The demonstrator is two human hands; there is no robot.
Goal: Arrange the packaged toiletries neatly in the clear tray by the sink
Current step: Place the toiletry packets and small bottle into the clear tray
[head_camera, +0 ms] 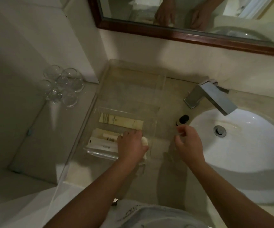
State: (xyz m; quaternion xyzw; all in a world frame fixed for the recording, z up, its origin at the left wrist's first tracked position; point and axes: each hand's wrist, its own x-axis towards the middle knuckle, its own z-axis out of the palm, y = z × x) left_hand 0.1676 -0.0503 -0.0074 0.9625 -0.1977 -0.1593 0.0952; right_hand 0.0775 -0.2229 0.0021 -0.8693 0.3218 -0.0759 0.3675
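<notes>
Toiletries in their packets lie in the clear tray (152, 124), which sits on the beige stone counter (171, 162) just left of the white sink (248, 145). Dim bathroom; pale walls, a dark wood-framed mirror (182, 32) on the wall behind the tray, reflecting both hands.

Count inside the tray: one long cream box (121, 121) lying crosswise toward the far side; nearer the counter edge from it, one smaller cream packet (110, 136), one white sachet (100, 144), and clear wrapping at the tray's near wall whose contents I cannot make out. A larger clear acrylic piece (133, 76) stands behind the tray, against the wall.

Left hand (131, 146) is down in the tray's near right corner, palm down, fingers curled over a small pale wrapped item (144, 141); it looks gripped, though the hold is partly hidden. Right hand (188, 142) hovers over the bare counter between tray and sink, fingers loosely curled and apart, nothing visibly in them.

One square chrome tap (210, 97) behind the sink, one drain (219, 131) in the basin, one small dark round object (183, 120) on the counter between tray and sink. A cluster of clear glasses (63, 86) stands on a ledge well left of the tray; they overlap, so no exact count.
</notes>
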